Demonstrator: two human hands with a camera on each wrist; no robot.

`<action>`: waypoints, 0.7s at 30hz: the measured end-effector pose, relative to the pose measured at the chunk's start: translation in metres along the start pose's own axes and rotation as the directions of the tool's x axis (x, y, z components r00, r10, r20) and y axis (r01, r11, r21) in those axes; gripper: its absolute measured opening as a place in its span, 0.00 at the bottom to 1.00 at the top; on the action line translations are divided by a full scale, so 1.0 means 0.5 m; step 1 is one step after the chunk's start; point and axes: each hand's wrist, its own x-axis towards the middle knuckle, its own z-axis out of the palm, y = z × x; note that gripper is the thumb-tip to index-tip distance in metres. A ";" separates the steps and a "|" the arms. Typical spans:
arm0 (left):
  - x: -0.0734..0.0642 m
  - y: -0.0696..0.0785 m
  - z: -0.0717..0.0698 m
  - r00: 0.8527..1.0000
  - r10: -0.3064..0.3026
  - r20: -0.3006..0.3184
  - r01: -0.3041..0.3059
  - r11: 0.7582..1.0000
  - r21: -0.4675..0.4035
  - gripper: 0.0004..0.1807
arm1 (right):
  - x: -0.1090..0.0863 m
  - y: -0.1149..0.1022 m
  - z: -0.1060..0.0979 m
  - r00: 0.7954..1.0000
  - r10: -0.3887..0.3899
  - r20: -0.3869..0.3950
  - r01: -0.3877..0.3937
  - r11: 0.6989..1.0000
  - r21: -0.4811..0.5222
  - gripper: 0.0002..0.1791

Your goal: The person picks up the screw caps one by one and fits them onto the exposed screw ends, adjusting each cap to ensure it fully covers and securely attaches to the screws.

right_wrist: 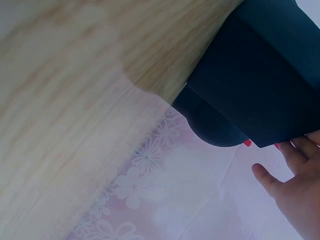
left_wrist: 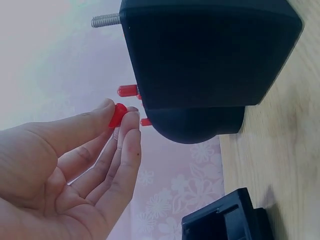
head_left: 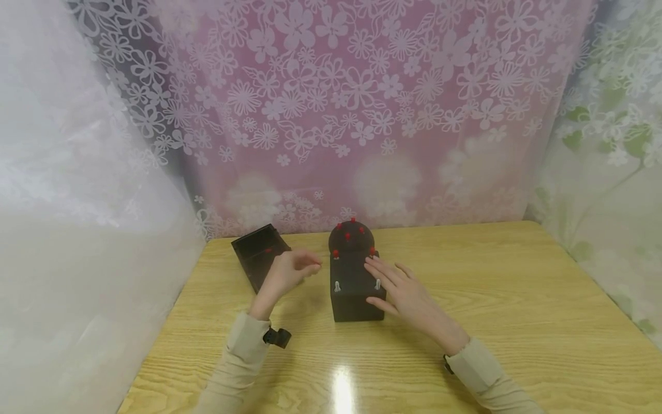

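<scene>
A black box (head_left: 357,305) with a rounded far end (head_left: 357,241) stands in the middle of the table. Several red caps (head_left: 347,236) stick up from the rounded end and the box's far corners. Two bare threaded bolts, one of them the left bolt (head_left: 337,286), rise near the front corners. Just left of the box, my left hand (head_left: 289,270) pinches a small red cap (left_wrist: 118,115) between thumb and fingertips, apart from the box. My right hand (head_left: 411,299) rests on the box's right side, its fingers extended over the top near the right bolt (head_left: 378,284).
Behind my left hand lies a black open tray (head_left: 245,247), tilted on the table, with a small red piece (head_left: 268,250) inside. The wooden table (head_left: 517,299) reaches back to a pink floral curtain (head_left: 362,115). Pale curtains hang at both sides.
</scene>
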 end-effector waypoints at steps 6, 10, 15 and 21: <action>-0.008 0.001 0.009 0.999 0.042 -0.005 -0.043 0.999 -0.022 0.06 | 0.000 0.000 0.000 1.000 -0.002 -0.002 0.002 1.000 -0.003 0.43; -0.015 0.011 0.012 0.998 0.060 0.000 -0.060 0.998 -0.036 0.07 | -0.001 0.002 0.001 1.000 -0.003 -0.007 0.003 1.000 -0.008 0.42; -0.021 0.018 0.017 0.996 0.093 0.004 -0.093 0.994 -0.058 0.09 | -0.001 0.003 0.002 1.000 0.000 -0.007 0.000 1.000 -0.009 0.42; -0.027 0.022 0.026 0.989 0.150 -0.010 -0.150 0.985 -0.085 0.08 | 0.000 0.003 0.002 1.000 -0.007 -0.013 0.007 1.000 -0.002 0.42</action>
